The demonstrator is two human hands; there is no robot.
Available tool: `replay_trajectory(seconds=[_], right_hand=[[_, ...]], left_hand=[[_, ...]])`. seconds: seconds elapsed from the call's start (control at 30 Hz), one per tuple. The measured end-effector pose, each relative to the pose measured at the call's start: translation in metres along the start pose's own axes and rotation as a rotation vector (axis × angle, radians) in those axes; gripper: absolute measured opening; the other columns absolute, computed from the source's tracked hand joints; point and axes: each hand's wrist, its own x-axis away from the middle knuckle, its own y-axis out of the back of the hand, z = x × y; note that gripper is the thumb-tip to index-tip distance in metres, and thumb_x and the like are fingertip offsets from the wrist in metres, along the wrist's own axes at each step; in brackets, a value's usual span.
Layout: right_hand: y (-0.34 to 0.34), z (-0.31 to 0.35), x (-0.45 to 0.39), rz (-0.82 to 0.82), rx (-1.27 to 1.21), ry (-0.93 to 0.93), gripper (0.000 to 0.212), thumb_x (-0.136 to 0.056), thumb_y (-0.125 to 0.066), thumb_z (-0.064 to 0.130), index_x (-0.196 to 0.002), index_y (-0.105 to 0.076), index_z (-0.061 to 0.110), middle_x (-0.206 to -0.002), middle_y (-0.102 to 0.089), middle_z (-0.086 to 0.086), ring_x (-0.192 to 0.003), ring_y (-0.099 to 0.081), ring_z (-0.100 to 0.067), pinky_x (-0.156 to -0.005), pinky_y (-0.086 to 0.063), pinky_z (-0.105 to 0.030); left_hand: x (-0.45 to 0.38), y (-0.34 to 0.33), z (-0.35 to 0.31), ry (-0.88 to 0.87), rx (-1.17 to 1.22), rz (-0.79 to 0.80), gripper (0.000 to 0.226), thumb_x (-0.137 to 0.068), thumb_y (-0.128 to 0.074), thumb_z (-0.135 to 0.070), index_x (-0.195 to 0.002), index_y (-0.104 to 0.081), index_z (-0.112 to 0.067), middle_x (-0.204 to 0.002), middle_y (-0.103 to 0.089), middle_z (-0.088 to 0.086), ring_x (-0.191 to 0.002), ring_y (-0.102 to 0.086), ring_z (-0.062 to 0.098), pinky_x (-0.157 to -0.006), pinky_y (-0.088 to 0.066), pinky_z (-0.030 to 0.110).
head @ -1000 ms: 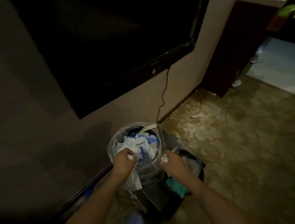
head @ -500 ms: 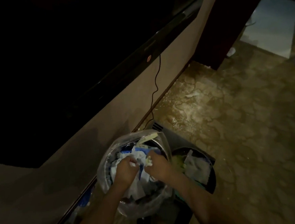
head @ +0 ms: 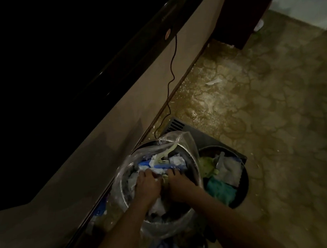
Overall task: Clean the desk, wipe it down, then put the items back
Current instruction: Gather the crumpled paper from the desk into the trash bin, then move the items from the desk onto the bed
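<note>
A round waste bin lined with a clear plastic bag stands on the floor against the wall. It is full of crumpled white tissue, blue wrappers and other waste. My left hand and my right hand lie side by side inside the bin. Their fingers point forward and press down on the waste. A scrap of white tissue shows between the two hands. The dim light hides the fingertips.
A second dark bin with green and pale waste stands right of the first, both on a dark base. A black cable hangs from the wall-mounted television. A white scrap lies on the patterned floor.
Both hands, which pinched bits of tissue above the bin, have come together and moved down into it. The view has tilted further down toward the bins.
</note>
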Motion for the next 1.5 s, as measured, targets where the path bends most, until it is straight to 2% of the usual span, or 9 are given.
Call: replay_trajectory(seconds=[0.27,0.43,0.53,0.63,0.7,0.8,0.9,1.03,1.5], right_hand=[[0.026,0.009,0.03,0.022,-0.021,-0.022,0.073,-0.09,-0.054,0.044,-0.148,-0.022,0.014,-0.152,-0.022,-0.015,-0.14,-0.021,-0.034,-0.115,-0.02,-0.044],[0.068,0.01,0.064,-0.132,-0.092,0.075,0.056,-0.087,-0.058,0.034,-0.133,-0.04,0.006,-0.134,-0.042,-0.015,-0.124,-0.042,-0.031,-0.098,-0.039,-0.033],[0.089,0.011,0.095,-0.171,-0.036,0.165,0.034,-0.091,-0.056,0.023,-0.121,-0.047,0.008,-0.128,-0.045,-0.016,-0.118,-0.045,-0.029,-0.078,-0.036,-0.025],[0.099,0.019,0.127,-0.207,-0.006,0.25,0.03,-0.092,-0.057,0.025,-0.117,-0.044,0.015,-0.109,-0.046,-0.001,-0.106,-0.048,-0.026,-0.062,-0.034,-0.021],[0.099,0.027,0.152,-0.241,0.032,0.322,0.028,-0.092,-0.058,0.024,-0.115,-0.045,0.015,-0.099,-0.046,0.004,-0.1,-0.048,-0.022,-0.067,-0.037,-0.021],[0.089,0.036,0.191,-0.263,0.117,0.437,0.043,-0.092,-0.057,0.024,-0.13,-0.044,0.008,-0.127,-0.047,-0.011,-0.111,-0.05,-0.025,-0.081,-0.04,-0.026],[0.068,0.047,0.228,-0.261,0.196,0.539,0.048,-0.091,-0.056,0.025,-0.134,-0.042,0.009,-0.134,-0.043,-0.012,-0.113,-0.051,-0.027,-0.08,-0.041,-0.029],[0.029,0.072,0.266,-0.247,0.321,0.665,0.048,-0.09,-0.059,0.027,-0.132,-0.045,0.009,-0.135,-0.044,-0.013,-0.12,-0.046,-0.028,-0.099,-0.041,-0.035],[-0.139,0.168,0.374,0.0,0.581,0.966,0.051,-0.088,-0.061,0.031,-0.132,-0.045,0.01,-0.134,-0.043,-0.011,-0.124,-0.041,-0.026,-0.101,-0.039,-0.034]], left_hand=[[0.032,0.03,-0.015,-0.032,-0.082,0.105,0.079,-0.091,-0.037,-0.062,-0.15,-0.01,-0.017,-0.154,-0.005,0.013,-0.142,-0.009,0.03,-0.115,-0.014,0.042],[0.065,0.065,-0.023,-0.167,-0.193,-0.133,0.063,-0.089,-0.041,-0.056,-0.136,-0.042,-0.014,-0.143,-0.039,0.009,-0.133,-0.033,0.025,-0.11,-0.025,0.032],[0.095,0.082,-0.021,-0.21,-0.26,-0.245,0.044,-0.093,-0.044,-0.04,-0.13,-0.046,-0.018,-0.138,-0.044,0.007,-0.128,-0.038,0.025,-0.106,-0.03,0.032],[0.141,0.093,-0.022,-0.159,-0.271,-0.296,0.039,-0.092,-0.047,-0.034,-0.128,-0.048,-0.018,-0.133,-0.047,0.008,-0.123,-0.041,0.028,-0.103,-0.035,0.032],[0.174,0.092,-0.016,-0.116,-0.257,-0.33,0.04,-0.091,-0.049,-0.032,-0.129,-0.048,-0.018,-0.133,-0.046,0.009,-0.123,-0.041,0.028,-0.103,-0.036,0.033],[0.23,0.08,-0.003,-0.053,-0.224,-0.391,0.041,-0.091,-0.05,-0.034,-0.127,-0.048,-0.015,-0.131,-0.047,0.013,-0.12,-0.043,0.029,-0.099,-0.039,0.035],[0.291,0.059,0.012,0.038,-0.196,-0.407,0.042,-0.092,-0.05,-0.033,-0.129,-0.046,-0.013,-0.131,-0.044,0.014,-0.121,-0.042,0.031,-0.098,-0.041,0.038],[0.361,0.03,0.045,0.164,-0.115,-0.468,0.033,-0.09,-0.05,-0.027,-0.121,-0.053,-0.015,-0.127,-0.049,0.009,-0.114,-0.048,0.027,-0.092,-0.044,0.037],[0.579,-0.072,0.184,0.477,0.028,-0.653,0.042,-0.086,-0.057,-0.025,-0.126,-0.049,-0.017,-0.127,-0.045,0.008,-0.12,-0.044,0.029,-0.097,-0.041,0.038]])
